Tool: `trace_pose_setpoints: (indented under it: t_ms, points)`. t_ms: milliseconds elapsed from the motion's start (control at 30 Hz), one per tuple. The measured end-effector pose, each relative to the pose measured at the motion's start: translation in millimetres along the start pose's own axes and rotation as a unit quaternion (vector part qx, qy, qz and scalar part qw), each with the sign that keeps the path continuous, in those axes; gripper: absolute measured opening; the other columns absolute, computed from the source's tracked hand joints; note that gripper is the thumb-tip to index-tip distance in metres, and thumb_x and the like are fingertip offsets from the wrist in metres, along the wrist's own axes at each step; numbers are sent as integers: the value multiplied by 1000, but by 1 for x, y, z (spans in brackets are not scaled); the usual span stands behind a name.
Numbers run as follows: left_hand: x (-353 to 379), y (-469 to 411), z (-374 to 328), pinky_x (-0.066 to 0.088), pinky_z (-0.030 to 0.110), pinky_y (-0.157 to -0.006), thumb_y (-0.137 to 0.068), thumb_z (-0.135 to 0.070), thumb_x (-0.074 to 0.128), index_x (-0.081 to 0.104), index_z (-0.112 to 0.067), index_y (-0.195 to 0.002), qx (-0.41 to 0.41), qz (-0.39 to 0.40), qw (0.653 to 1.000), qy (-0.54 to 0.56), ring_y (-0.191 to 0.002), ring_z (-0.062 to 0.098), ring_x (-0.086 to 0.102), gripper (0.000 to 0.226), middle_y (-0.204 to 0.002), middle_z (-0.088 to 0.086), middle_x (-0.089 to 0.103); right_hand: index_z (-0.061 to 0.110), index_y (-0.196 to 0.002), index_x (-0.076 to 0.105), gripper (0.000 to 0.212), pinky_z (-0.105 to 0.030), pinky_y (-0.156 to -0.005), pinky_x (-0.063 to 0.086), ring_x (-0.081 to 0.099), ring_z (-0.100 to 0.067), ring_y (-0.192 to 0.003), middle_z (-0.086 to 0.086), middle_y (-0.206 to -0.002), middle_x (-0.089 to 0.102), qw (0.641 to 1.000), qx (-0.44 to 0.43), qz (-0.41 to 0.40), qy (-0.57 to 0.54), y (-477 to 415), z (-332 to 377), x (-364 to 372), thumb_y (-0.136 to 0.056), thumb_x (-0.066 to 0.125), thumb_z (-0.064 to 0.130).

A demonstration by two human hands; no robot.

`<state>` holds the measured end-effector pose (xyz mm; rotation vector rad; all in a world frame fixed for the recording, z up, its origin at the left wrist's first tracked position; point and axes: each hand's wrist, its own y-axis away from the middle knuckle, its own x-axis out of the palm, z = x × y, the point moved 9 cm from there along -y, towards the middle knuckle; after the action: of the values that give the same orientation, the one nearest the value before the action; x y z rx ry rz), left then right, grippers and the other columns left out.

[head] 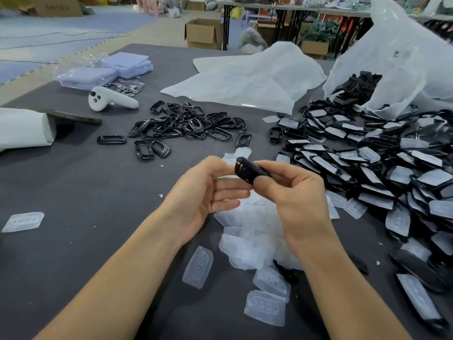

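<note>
Above the middle of the grey table (73,192), my right hand (294,192) pinches a glossy black plastic shell (247,171) between thumb and fingers. My left hand (203,192) is held palm-up beside it, its upper fingertips touching the shell's left end and the other fingers straight. Under my hands lies a heap of clear plastic inserts (250,239). A large pile of black shells with clear inserts in them (367,163) covers the right side. A smaller pile of black frames (186,126) lies further back in the middle.
A white hand controller (110,100), a dark tablet (73,116) and stacked clear trays (107,72) sit at the back left. White plastic bags (250,79) lie at the back, one spilling black parts (402,69). Loose clear inserts (22,222) dot the near table.
</note>
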<state>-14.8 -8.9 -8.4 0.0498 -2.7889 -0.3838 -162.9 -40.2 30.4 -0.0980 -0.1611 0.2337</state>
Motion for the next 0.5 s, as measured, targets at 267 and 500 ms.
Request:
trace_pose_setpoints:
  t_ms: [267, 500]
  points:
    - [-1, 3, -9, 54, 17, -68, -79, -25, 76, 84, -22, -92, 69, -14, 995, -74, -77, 3, 65, 15, -88, -6, 75, 15, -91, 78, 27, -21, -61, 57, 77, -21, -72, -12, -80, 79, 995, 83, -17, -46, 5, -13, -1, -88, 69, -11]
    - [-4, 1, -10, 55, 18, -64, -92, -11, 71, 82, -13, -84, 65, -39, 996, -38, -68, 7, 62, 13, -77, 0, 71, 8, -95, 78, 9, -24, -66, 60, 74, -20, -71, -12, -82, 78, 995, 104, 5, -1, 5, -16, 2, -90, 73, 2]
